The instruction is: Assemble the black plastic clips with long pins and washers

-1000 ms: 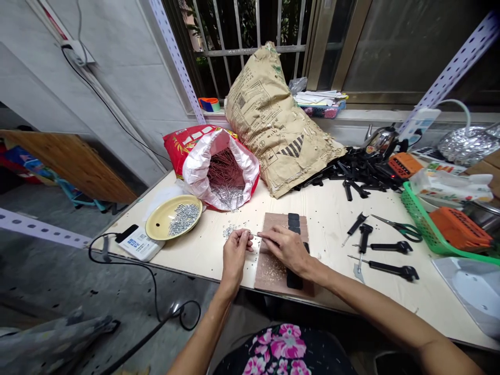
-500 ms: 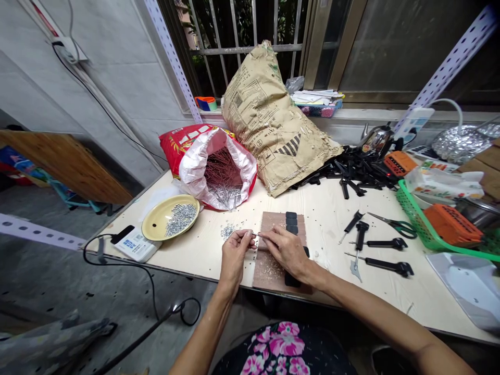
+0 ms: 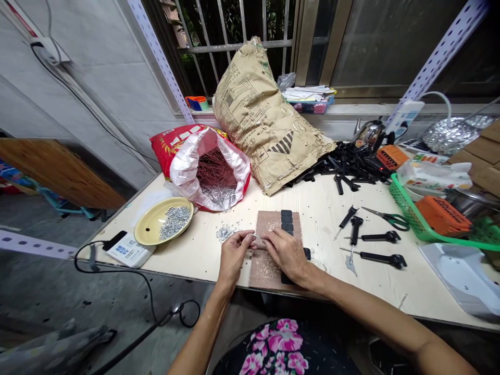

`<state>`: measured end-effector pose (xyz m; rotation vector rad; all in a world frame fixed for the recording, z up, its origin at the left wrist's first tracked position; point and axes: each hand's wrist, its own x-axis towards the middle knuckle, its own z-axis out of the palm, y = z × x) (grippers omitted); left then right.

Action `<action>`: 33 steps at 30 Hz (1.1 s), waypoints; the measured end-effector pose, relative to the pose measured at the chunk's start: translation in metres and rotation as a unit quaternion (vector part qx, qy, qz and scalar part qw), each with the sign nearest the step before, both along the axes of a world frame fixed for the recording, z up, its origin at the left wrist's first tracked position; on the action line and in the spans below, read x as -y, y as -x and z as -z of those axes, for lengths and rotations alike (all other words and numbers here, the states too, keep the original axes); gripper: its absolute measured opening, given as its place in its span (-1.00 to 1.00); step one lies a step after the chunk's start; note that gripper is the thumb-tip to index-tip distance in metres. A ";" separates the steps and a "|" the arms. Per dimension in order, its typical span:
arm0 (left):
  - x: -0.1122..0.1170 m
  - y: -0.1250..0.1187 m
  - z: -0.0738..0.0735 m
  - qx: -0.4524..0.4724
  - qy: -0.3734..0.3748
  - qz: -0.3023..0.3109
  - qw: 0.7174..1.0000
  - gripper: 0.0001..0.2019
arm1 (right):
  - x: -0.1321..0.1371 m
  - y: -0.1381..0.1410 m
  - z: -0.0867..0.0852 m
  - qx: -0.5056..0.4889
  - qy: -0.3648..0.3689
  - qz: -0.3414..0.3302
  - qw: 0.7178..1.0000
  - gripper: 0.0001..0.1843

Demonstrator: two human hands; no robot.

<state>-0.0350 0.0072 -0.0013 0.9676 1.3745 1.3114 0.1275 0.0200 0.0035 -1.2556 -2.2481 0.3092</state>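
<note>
My left hand (image 3: 234, 256) and my right hand (image 3: 288, 255) meet fingertip to fingertip over the left edge of a brown board (image 3: 261, 278). Each hand is closed in a pinch on the same thin metal rod (image 3: 257, 236), a short bit of which shows between them. Its ends are hidden by the fingers. Small silver rings (image 3: 225, 232) lie loose just beyond my left hand. Under and beside my right hand, black rounded pads (image 3: 287, 220) line the board, partly covered by the hand.
Left stands a yellow bowl (image 3: 142, 221) of silver rings, near a white device (image 3: 130, 250). Behind are a red sack (image 3: 166, 148) of thin rods and a paper sack (image 3: 258, 120). Black-handled tools (image 3: 383, 259), scissors (image 3: 390, 219) and a green basket (image 3: 406, 211) lie right.
The whole view has shifted slightly, with the table's things now further left in the picture. Both hands stay together on the rod, their fingers a little changed in position.
</note>
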 end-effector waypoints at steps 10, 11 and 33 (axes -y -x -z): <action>-0.001 -0.010 0.002 -0.004 0.000 0.010 1.000 -0.72 | 0.000 -0.007 0.006 0.006 -0.002 0.016 1.000 -0.74; -0.001 -0.011 0.002 -0.006 -0.002 0.010 1.000 -0.72 | 0.000 -0.007 0.007 0.002 0.002 0.019 1.000 -0.75; -0.008 -0.059 0.008 0.043 0.033 -0.001 0.999 -0.66 | -0.001 -0.048 0.005 -0.015 0.005 0.039 0.999 -0.82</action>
